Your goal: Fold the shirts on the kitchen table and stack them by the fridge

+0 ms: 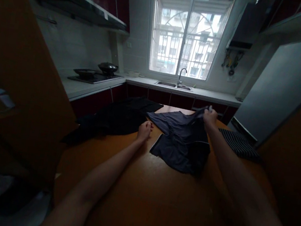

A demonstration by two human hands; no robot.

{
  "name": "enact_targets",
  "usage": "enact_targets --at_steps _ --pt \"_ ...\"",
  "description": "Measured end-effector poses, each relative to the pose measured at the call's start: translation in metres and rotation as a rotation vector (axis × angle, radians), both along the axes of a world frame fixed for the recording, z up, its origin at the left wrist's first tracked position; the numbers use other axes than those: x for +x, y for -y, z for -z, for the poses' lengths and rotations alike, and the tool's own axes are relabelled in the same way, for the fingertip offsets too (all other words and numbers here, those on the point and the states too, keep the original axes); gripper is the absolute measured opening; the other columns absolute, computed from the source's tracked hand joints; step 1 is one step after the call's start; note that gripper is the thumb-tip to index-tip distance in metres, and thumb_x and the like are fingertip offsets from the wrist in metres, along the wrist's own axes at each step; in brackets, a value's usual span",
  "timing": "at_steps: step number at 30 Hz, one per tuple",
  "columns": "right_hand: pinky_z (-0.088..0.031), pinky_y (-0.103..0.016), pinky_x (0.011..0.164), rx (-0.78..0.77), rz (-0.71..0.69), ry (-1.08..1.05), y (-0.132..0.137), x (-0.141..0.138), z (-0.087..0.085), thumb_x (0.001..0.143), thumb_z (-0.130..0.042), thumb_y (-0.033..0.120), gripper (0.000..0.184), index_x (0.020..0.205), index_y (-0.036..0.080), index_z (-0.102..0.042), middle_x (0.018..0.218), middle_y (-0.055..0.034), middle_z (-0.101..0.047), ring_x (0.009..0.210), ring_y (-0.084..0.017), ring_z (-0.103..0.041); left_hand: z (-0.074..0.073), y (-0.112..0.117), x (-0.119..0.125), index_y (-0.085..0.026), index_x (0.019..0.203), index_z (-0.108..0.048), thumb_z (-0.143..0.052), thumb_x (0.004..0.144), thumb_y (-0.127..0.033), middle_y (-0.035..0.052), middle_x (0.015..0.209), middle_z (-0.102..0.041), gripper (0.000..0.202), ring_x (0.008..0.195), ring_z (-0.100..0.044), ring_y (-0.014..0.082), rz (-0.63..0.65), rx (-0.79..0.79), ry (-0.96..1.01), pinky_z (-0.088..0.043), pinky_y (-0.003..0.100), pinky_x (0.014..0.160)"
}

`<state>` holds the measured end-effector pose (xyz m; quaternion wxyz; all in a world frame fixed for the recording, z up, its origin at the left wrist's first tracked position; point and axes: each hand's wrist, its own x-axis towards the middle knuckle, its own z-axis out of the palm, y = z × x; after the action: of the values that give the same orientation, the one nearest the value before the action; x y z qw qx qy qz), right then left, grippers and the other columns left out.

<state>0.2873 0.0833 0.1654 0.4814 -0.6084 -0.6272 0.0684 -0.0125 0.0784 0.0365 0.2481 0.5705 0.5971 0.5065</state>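
Grey garment (183,127) is pinched at far-right edge by fingers of right hand (210,118), left hand (145,130) fingers curled, grip indeterminate, with worktop (155,193) exposed nearer.

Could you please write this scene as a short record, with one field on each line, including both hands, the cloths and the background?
Surface: wooden table
Right hand: grips the far right part of the grey garment, raising it
Left hand: loosely curled, between the grey garment and the black clothing; grip unclear
Grey garment: spread unevenly, wrinkled
Black clothing: lying to the left
Striped cloth: at the table's right side
Background: window, faucet, lidded pan on the cooktop
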Motion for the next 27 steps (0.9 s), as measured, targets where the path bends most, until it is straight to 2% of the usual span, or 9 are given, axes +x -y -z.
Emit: enact_targets --at_steps 3,7,10,12,14,16,21,24,27 --pt "-0.042 -0.024 0.074 0.017 -0.145 0.021 0.012 -0.087 -0.009 0.097 -0.044 0.019 0.021 0.103 0.012 -0.063 0.094 -0.0064 -0.067 0.083 -0.016 -0.057 -0.031 -0.011 -0.044 -0.015 0.116 -0.057 -0.023 0.102 -0.029 0.009 0.099 -0.071 0.039 0.072 -0.068 0.0131 -0.122 0.013 0.159 -0.05 0.022 0.063" --pt "-0.045 -0.026 0.08 -0.114 -0.93 0.259 0.088 -0.197 0.015 0.096 -0.059 0.028 0.018 0.105 0.015 -0.067 0.103 -0.0072 -0.07 0.092 -0.018 -0.063 -0.081 -0.002 -0.125 -0.017 0.124 -0.05 -0.014 0.101 -0.021 0.0058 0.097 -0.069 0.043 0.075 -0.067 0.0115 -0.287 0.065 0.264 -0.049 0.022 0.065" --pt "-0.047 -0.025 0.078 -0.208 -1.436 0.391 0.147 -0.22 0.031 0.095 -0.062 0.035 0.03 0.116 0.015 -0.068 0.107 -0.0071 -0.072 0.091 -0.018 -0.067 -0.096 0.018 -0.166 -0.016 0.126 -0.05 -0.023 0.099 -0.015 0.0039 0.101 -0.068 0.039 0.077 -0.063 0.0108 -0.373 0.11 0.264 -0.045 0.02 0.064" --pt "-0.048 -0.024 0.078 -0.217 -1.547 0.385 0.164 -0.205 0.035 0.098 -0.057 0.034 0.029 0.115 0.014 -0.07 0.103 -0.0062 -0.074 0.088 -0.017 -0.068 -0.091 0.034 -0.17 -0.016 0.121 -0.056 -0.037 0.095 -0.015 0.0031 0.103 -0.069 0.032 0.08 -0.064 0.0107 -0.344 0.12 0.227 -0.046 0.02 0.066" --pt "-0.048 -0.025 0.081 -0.17 -1.429 0.32 0.16 -0.176 0.037 0.098 -0.054 0.028 0.027 0.115 0.016 -0.071 0.103 -0.0059 -0.074 0.089 -0.017 -0.068 -0.078 0.053 -0.155 -0.016 0.107 -0.065 -0.052 0.089 -0.019 0.0027 0.099 -0.071 0.023 0.082 -0.066 0.0131 -0.21 0.103 0.131 -0.05 0.023 0.071" --pt "-0.048 -0.029 0.087 -0.079 -1.107 0.233 0.141 -0.142 0.046 0.096 -0.052 0.021 0.027 0.114 0.018 -0.072 0.107 -0.0068 -0.073 0.096 -0.019 -0.067 -0.064 0.075 -0.124 -0.017 0.098 -0.07 -0.061 0.086 -0.028 0.0038 0.096 -0.072 0.018 0.087 -0.068 0.0179 0.027 0.09 -0.065 -0.054 0.029 0.078" --pt "-0.04 -0.045 0.109 0.0 -0.217 0.12 0.094 -0.057 0.106 0.094 -0.056 0.037 0.044 0.133 0.018 -0.062 0.128 -0.0157 -0.064 0.124 -0.03 -0.055 -0.031 0.132 -0.045 -0.024 0.135 -0.06 -0.068 0.088 -0.046 0.0099 0.138 -0.062 0.053 0.126 -0.059 0.0271 0.558 0.191 -0.577 -0.044 0.042 0.11" --pt "-0.038 -0.048 0.11 -0.151 -0.12 0.216 0.093 -0.026 0.146 0.085 -0.066 0.051 0.073 0.147 0.014 -0.047 0.14 -0.0202 -0.055 0.131 -0.036 -0.049 -0.011 0.147 -0.022 -0.025 0.152 -0.043 -0.076 0.081 -0.047 0.0131 0.154 -0.047 0.082 0.138 -0.048 0.0316 0.619 0.174 -0.763 -0.04 0.044 0.115" --pt "-0.04 -0.052 0.106 -0.299 -0.109 0.307 0.098 -0.02 0.171 0.078 -0.072 0.051 0.086 0.15 0.016 -0.042 0.137 -0.0204 -0.058 0.128 -0.039 -0.052 0.006 0.146 -0.014 -0.02 0.155 -0.038 -0.072 0.086 -0.04 0.0165 0.148 -0.053 0.08 0.133 -0.053 0.0324 0.559 0.187 -0.866 -0.044 0.045 0.11"
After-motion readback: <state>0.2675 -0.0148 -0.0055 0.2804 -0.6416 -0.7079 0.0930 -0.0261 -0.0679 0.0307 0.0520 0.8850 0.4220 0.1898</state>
